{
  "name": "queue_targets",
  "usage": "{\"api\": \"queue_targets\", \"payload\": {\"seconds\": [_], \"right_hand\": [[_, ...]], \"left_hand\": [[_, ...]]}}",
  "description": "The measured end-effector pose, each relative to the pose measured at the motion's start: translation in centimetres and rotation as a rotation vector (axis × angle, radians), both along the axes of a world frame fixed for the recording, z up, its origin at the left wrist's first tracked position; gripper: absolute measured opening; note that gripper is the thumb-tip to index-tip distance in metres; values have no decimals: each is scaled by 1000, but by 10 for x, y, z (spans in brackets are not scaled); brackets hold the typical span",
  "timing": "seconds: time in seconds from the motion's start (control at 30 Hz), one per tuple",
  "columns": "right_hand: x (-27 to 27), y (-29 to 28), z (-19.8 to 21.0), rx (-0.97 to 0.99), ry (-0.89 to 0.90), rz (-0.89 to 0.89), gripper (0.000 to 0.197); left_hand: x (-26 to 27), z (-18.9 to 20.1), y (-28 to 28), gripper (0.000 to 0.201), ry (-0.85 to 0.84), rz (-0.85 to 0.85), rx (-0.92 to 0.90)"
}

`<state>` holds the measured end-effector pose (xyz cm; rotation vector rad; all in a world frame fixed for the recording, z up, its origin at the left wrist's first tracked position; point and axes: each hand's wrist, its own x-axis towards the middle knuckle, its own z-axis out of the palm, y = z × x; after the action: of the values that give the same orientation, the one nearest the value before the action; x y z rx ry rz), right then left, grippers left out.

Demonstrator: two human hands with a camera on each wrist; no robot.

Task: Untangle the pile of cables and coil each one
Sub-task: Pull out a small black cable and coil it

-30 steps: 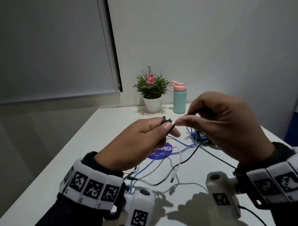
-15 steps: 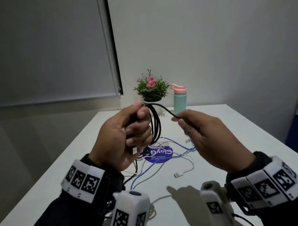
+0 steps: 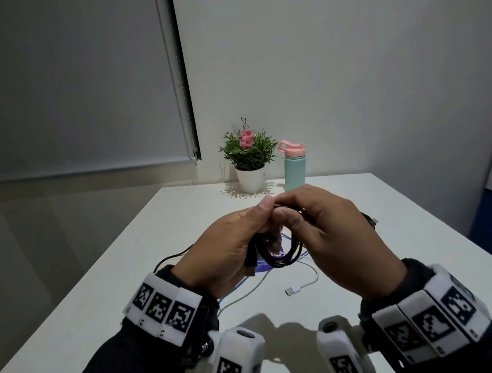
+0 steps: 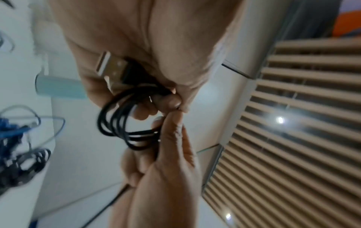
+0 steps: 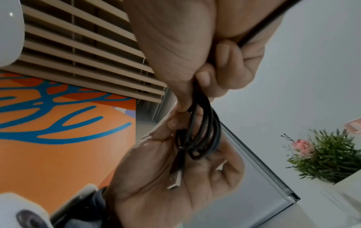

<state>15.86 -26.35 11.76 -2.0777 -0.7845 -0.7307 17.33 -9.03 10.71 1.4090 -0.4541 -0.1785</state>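
A: Where's our black cable (image 3: 281,255)?
B: Coiled, gripped in our left hand (image 3: 228,252) and pinched by our right hand (image 3: 331,236), above the counter (image 3: 411,249).
A: Underneath?
B: White cable (image 3: 302,286); potted plant (image 3: 247,155) and bottle (image 3: 294,167) behind.

Counts, present view. Hands: two, a left hand (image 3: 228,252) and a right hand (image 3: 334,236). Black coiled cable (image 3: 281,258) held between them: one; roughly four loops countable from the left wrist view. Metal USB plug (image 4: 115,69) on that cable: one seen. White cable (image 3: 302,286) on the tabletop (image 3: 411,249): one, with one plug end visible. Blue cable (image 4: 11,131): at least one strand; exact number cannot be told in the tangle. Potted plant (image 3: 248,158): one. Bottle (image 3: 294,166): one. Blue round sticker (image 3: 266,265): one.
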Motion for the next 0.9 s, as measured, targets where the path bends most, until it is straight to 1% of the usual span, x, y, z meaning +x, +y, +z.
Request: {"api": "queue_targets", "payload": {"seconds": [0.03,0.07,0.1,0.2,0.27,0.33,0.37,0.4,0.47,0.5,0.53,0.57,0.6,0.67,0.73,0.83,0.9], "right_hand": [[1,1,-2,9,-38,-40,18],[2,1,-4,13,-67,-76,18],[4,1,-6,17,-89,-115,16],[10,-2,-10,59,-107,-213,14],[11,-4,-9,77,-88,-205,14],[11,-5,-7,27,-51,-168,14],[11,-8,-5,-20,-17,-153,14],[11,-12,-3,-58,14,-133,13],[9,-23,5,-69,12,-74,11],[10,-28,8,-46,-11,-50,11],[11,-31,10,4,-22,-28,12],[12,-32,10,80,-5,-2,11],[15,-31,9,170,43,40,11],[20,-25,1,330,212,143,11],[24,-18,-8,410,401,211,15],[25,-14,-13,456,608,351,20],[25,-17,-13,495,686,467,19]], "left_hand": [[2,-2,-1,42,-49,65,76],[3,-3,-2,43,-70,96,114],[4,-4,-2,42,-62,94,100],[3,-1,0,31,56,1,-66],[1,-1,1,28,91,-17,-94],[2,-1,4,27,77,24,-86],[4,-1,4,28,42,73,-36],[5,-2,4,30,-31,138,68],[5,-5,3,34,-246,228,343],[3,-7,2,36,-335,220,438],[1,-8,0,35,-388,180,474],[-1,-8,-2,33,-403,120,452],[-4,-7,-4,32,-393,60,401],[-8,-4,-6,30,-317,-28,241],[-10,-1,-6,28,-248,-54,119],[-10,1,-4,17,-223,-42,97],[-9,-1,-3,10,-284,-4,145]]}}
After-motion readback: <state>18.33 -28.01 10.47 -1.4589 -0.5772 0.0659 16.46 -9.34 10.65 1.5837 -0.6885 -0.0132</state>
